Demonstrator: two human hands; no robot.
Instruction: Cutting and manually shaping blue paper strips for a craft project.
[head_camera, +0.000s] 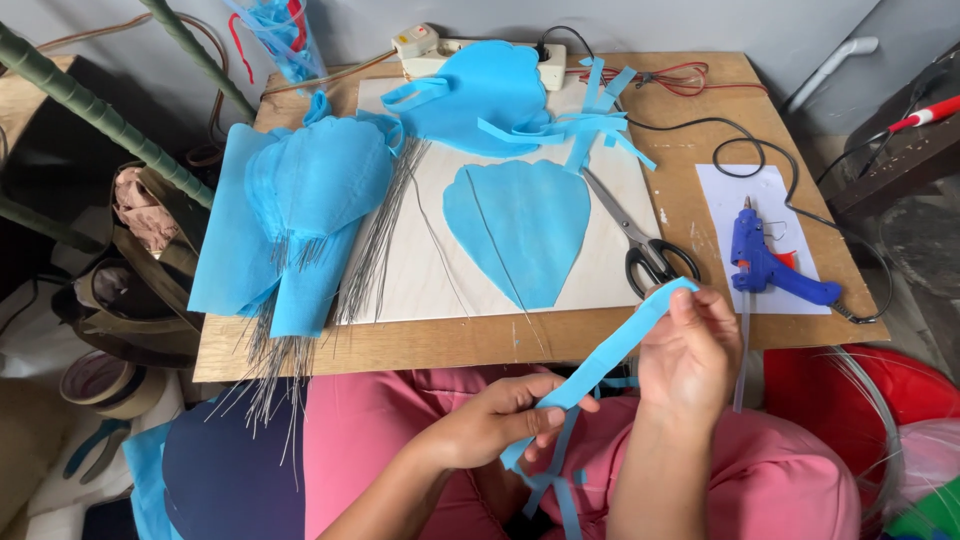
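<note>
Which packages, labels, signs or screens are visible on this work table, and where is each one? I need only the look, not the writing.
No packages, signs or screens show.
Nearest to a label: a plain white sheet of paper, rectangular, at the table's right side, under the blue glue gun.
Both hands, left hand and right hand, hold only a blue strip, unmarked.

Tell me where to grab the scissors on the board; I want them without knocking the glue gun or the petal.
Take the scissors by the black handle loops, coming from the near table edge. The loops lie toward the person, blades pointing away up-left beside the blue petal. The glue gun sits to the right on white paper, apart from the loops.
</note>
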